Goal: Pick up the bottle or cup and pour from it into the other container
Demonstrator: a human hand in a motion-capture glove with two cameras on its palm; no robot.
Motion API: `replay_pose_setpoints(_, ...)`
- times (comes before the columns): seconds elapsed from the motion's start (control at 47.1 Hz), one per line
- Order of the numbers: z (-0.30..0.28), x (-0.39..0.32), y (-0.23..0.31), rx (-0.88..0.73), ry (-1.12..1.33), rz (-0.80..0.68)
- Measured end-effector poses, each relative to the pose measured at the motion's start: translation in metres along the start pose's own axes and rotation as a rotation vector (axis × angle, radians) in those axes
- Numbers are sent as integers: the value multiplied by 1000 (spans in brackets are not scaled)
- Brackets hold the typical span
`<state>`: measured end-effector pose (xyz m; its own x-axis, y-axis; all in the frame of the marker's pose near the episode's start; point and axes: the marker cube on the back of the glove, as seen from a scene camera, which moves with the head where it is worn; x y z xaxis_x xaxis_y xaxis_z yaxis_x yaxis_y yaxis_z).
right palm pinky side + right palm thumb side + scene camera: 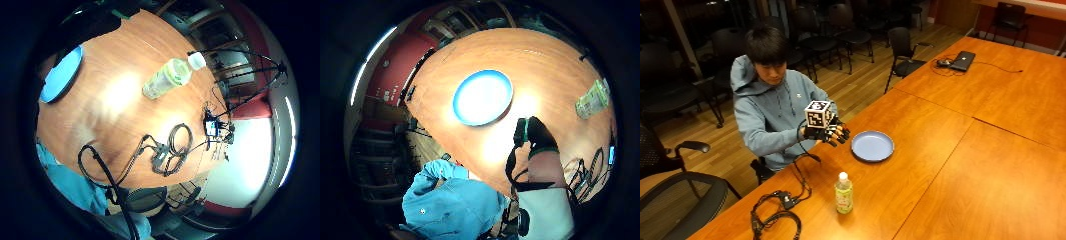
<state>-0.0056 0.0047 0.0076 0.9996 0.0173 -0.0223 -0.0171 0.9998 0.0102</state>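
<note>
A clear bottle (844,194) with greenish liquid and a white cap stands upright on the wooden table (939,165), near the front edge. A blue plate (872,146) lies flat further along the table, and no cup shows. My gloved right hand (828,133) hovers above the table edge, just beside the plate and well short of the bottle. Its fingers hang relaxed and hold nothing. The little finger side palm view looks down on the bottle (167,77) and the plate (61,74). In the thumb side palm view the plate (482,97) lies near a gloved finger (537,134), with the bottle (592,99) far off.
Black cables and a small box (780,210) lie on the table by the bottle, toward the person. A laptop (963,60) sits on the far table. Office chairs (680,195) stand along the table's edge.
</note>
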Motion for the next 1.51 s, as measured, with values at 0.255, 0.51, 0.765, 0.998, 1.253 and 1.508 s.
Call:
replay_pose_setpoints(0.255, 0, 21, 18, 9, 23, 49)
replay_pose_setpoints(0.51, -9, 63, 38, 14, 54, 107)
replay_pose_setpoints(0.765, -11, 122, 63, 103, 27, 200)
replay_pose_setpoints(0.998, 14, 172, 79, 289, -194, 264)
replay_pose_setpoints(1.253, 44, 221, 64, 438, -490, 236)
replay_pose_setpoints(1.508, 79, 244, 20, 427, -788, 202)
